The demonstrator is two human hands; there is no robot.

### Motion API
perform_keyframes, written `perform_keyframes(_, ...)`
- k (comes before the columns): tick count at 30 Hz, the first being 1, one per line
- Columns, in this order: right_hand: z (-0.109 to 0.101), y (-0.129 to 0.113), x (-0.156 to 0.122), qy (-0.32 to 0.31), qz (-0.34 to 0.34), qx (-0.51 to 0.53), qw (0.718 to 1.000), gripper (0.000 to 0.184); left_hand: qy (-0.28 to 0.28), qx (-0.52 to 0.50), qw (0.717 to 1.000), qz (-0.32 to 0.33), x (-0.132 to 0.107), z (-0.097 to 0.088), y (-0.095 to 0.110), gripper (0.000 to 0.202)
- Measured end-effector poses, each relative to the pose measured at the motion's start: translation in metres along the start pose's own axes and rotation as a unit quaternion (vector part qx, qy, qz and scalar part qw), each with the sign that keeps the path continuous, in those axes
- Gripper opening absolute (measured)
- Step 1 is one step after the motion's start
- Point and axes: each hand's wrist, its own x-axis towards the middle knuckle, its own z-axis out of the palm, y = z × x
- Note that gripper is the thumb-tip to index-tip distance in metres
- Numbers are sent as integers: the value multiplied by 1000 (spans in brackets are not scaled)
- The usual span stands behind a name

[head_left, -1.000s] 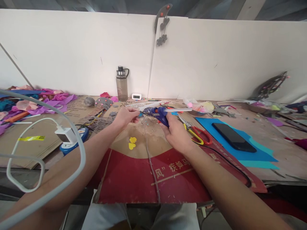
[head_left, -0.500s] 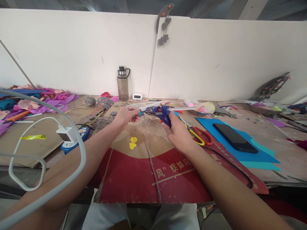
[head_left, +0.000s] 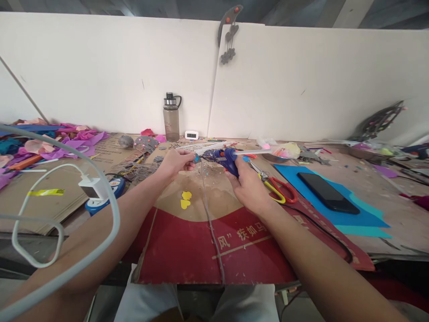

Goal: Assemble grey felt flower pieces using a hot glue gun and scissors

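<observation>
My right hand is wrapped round the handle of a blue hot glue gun, with a pale glue stick poking out of its back. The gun's nozzle points left, close to the fingertips of my left hand. Between those pinched fingers is a small blue piece; its exact shape is too small to make out. From there a grey yarn strand runs down over the red and brown cardboard. Two small yellow cut-out pieces lie on the cardboard below my left hand.
Scissors lie right of my right hand, beside blue sheets bearing a black phone. A bottle and small timer stand at the back. A white cable loops across the left foreground, before colourful scraps.
Almost nothing differs. Both hands, the glue gun and the blue piece keep nearly the same positions, the nozzle still beside the left fingertips.
</observation>
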Motion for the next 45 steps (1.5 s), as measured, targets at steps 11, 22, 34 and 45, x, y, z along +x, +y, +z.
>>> perform_keyframes(11,-3,-6,-2,-1,-49,-86,995,40,14,50,998,32,-1,2,-1,5)
perform_keyframes(22,-1,-3,-1,4,-47,-82,996,40,15,18,999,28,3,-1,-5,4)
perform_keyframes(34,-1,2,0,24,-35,5,999,35,16,10,1000,21,4,-2,-6,8)
perform_keyframes(45,30,41,22,-92,177,272,941,19,10,35,999,37,8,-4,-7,6)
